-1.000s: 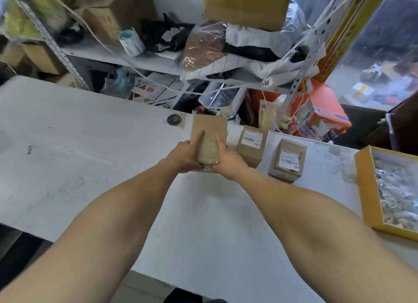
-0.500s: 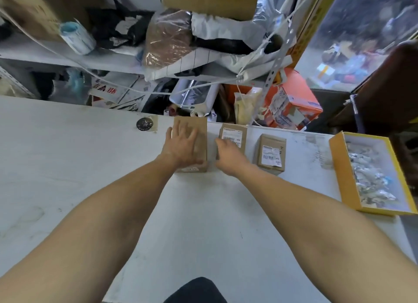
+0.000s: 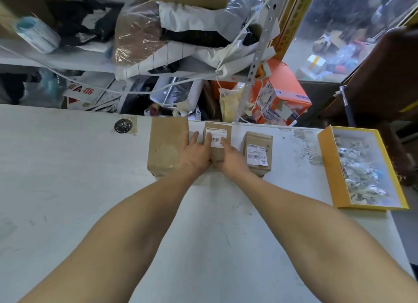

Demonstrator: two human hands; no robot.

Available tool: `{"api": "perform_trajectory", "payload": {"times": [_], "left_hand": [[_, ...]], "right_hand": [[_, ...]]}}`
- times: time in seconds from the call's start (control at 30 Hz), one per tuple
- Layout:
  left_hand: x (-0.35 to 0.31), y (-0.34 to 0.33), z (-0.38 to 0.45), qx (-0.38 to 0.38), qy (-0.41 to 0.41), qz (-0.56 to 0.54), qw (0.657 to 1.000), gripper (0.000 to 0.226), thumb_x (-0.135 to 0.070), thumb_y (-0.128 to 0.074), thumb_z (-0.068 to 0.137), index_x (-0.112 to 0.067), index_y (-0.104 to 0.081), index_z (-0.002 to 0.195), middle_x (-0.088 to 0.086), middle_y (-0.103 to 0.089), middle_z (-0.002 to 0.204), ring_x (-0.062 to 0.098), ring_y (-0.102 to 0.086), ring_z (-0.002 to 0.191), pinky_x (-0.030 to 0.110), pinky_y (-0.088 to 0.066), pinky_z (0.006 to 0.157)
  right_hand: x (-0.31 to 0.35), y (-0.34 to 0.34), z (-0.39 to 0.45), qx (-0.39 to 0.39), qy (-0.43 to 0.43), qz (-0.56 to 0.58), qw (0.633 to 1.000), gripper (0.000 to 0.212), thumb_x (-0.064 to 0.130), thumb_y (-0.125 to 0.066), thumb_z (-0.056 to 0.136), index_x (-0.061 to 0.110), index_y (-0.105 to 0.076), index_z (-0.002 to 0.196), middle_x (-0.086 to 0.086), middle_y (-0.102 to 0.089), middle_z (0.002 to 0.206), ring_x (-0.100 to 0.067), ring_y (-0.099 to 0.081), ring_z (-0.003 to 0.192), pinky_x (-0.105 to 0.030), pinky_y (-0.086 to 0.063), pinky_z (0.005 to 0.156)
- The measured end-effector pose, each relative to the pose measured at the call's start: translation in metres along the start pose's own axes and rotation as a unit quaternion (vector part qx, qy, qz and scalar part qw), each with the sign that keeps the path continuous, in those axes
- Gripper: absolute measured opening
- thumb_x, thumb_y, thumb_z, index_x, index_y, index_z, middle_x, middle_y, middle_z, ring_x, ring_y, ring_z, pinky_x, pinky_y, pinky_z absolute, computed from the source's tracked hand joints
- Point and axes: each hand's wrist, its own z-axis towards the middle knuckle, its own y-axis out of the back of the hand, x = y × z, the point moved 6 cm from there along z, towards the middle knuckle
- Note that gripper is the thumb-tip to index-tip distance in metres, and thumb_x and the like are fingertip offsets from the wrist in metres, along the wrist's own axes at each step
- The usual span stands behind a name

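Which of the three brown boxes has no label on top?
The leftmost box, plain brown cardboard; the middle box and the right box each carry a white barcode label.

head cam | faces forward-down | close over table (image 3: 67,189) | single view

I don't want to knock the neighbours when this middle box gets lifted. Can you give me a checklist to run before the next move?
1. Both on the middle box: ok. The left grip lies along its left side and top, and the right grip is at its near right corner.
2. Hold firm: cannot tell. The right grip's fingertips are hidden.
3. Gap to the plain box: ok. A left finger sits in it.
4. Gap to the right box: ok. The table shows between them.
5. Label readable: ok. It faces up.
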Motion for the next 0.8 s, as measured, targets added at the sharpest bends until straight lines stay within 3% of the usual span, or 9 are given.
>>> {"api": "perform_trajectory", "payload": {"times": [0.27, 0.4, 0.63, 0.8], "left_hand": [[-0.032, 0.004, -0.079, -0.100, -0.023, -0.018, 0.995, 0.095, -0.048, -0.068, 0.086, -0.010, -0.016, 0.156, 0.010, -0.061, 0.136, 0.032, -0.022, 0.150, 0.047, -0.003, 0.123], [-0.048, -0.017, -0.138, -0.126, -0.035, -0.026, 0.991, 0.098, -0.048, -0.077, 0.079, -0.009, -0.027, 0.154, 0.010, -0.064, 0.133, 0.034, -0.031, 0.146, 0.048, -0.012, 0.121], [-0.059, -0.073, -0.236, -0.125, -0.046, -0.047, 0.990, 0.102, -0.049, -0.086, 0.064, -0.005, -0.044, 0.146, 0.007, -0.072, 0.117, 0.039, -0.051, 0.131, 0.053, -0.030, 0.114], [-0.054, -0.106, -0.280, -0.143, -0.053, -0.073, 0.986, 0.099, -0.048, -0.087, 0.063, -0.010, -0.045, 0.145, -0.001, -0.074, 0.111, 0.040, -0.057, 0.123, 0.050, -0.020, 0.112]], "right_hand": [[-0.018, 0.008, -0.083, -0.051, 0.053, 0.006, 0.997, 0.079, 0.012, -0.062, 0.090, 0.026, -0.018, 0.154, -0.006, -0.038, 0.152, -0.028, -0.042, 0.134, -0.043, -0.042, 0.106], [-0.032, -0.010, -0.145, -0.062, 0.071, 0.028, 0.995, 0.079, 0.010, -0.062, 0.086, 0.026, -0.022, 0.152, -0.006, -0.040, 0.150, -0.029, -0.046, 0.129, -0.043, -0.046, 0.101], [-0.049, -0.062, -0.243, -0.012, 0.045, 0.028, 0.998, 0.075, 0.009, -0.059, 0.089, 0.029, -0.024, 0.152, -0.002, -0.040, 0.149, -0.025, -0.050, 0.124, -0.035, -0.047, 0.097], [-0.056, -0.095, -0.285, 0.044, 0.010, 0.041, 0.998, 0.073, 0.009, -0.049, 0.091, 0.032, -0.020, 0.153, 0.000, -0.034, 0.152, -0.021, -0.047, 0.127, -0.029, -0.042, 0.100]]}}
